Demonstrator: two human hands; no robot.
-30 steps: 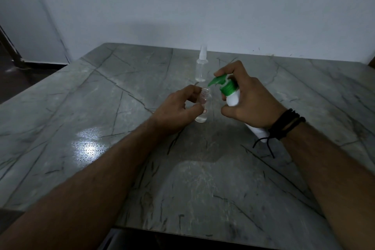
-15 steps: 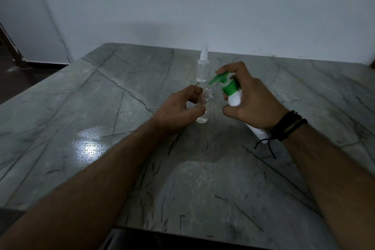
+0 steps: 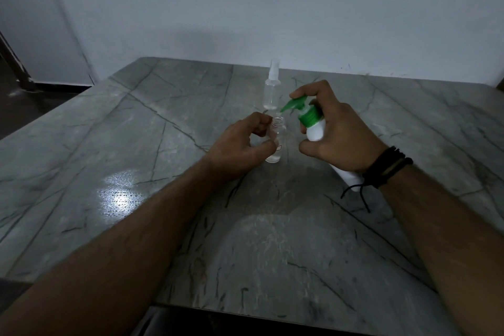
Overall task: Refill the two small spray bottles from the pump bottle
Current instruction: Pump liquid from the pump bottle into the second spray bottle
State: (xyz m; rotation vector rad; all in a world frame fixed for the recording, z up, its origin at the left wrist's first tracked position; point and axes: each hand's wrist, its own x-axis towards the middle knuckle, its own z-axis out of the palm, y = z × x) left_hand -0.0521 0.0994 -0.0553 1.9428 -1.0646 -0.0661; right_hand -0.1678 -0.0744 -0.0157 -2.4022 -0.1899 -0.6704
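My left hand (image 3: 240, 147) grips a small clear spray bottle (image 3: 277, 142) that stands uncapped on the table. My right hand (image 3: 343, 133) holds the white pump bottle (image 3: 315, 129), tilted, with its green pump head (image 3: 296, 105) pointing at the small bottle's open neck; my index finger lies on top of the pump. A second small clear spray bottle (image 3: 272, 90) with its sprayer cap on stands upright just behind. The lower part of the pump bottle is hidden behind my wrist.
The grey marble table (image 3: 136, 150) runs up to a white wall at the back. Its left edge drops to a dark floor, and its front edge is close to me. A black cord bracelet (image 3: 387, 166) sits on my right wrist.
Almost nothing differs. The pump head has risen slightly and sits a little nearer the small bottle's neck. Both hands keep their grips.
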